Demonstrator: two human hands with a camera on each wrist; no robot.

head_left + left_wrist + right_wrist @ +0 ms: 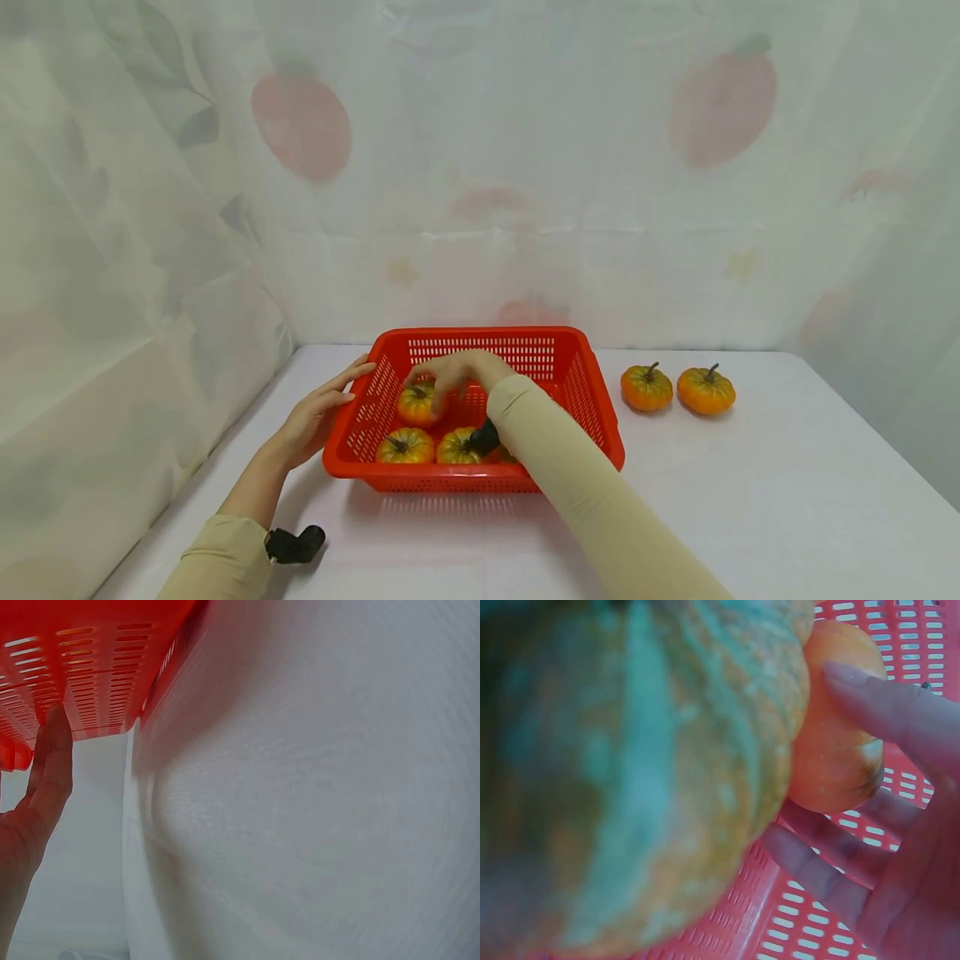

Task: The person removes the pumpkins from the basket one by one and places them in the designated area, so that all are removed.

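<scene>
My right hand (459, 372) reaches into the red perforated plastic basket (577, 387) and its fingers (889, 701) curl round a small orange ribbed pumpkin (417, 404) lying on the basket floor, toward the far left. The right wrist view shows thumb and fingers on opposite flanks of it — a cupped grasp. A second small pumpkin, orange streaked with green (645, 772), fills that view, blurred, right beside the held one.

My left hand (318, 412) lies flat, fingers straight, against the outside of the basket's left wall; the left wrist view shows the fingertips (56, 731) touching the slotted plastic.

I judge the pumpkin light and firm-skinned, likely a decorative piece: rounded and a bit smooth, so a grip across the widest ribs suits it better than the thin stem.

Two more little pumpkins (431, 446) sit at the near wall. Two orange pumpkins (677, 388) stand on the white table (787, 500) — right of the basket, apart from it.
</scene>
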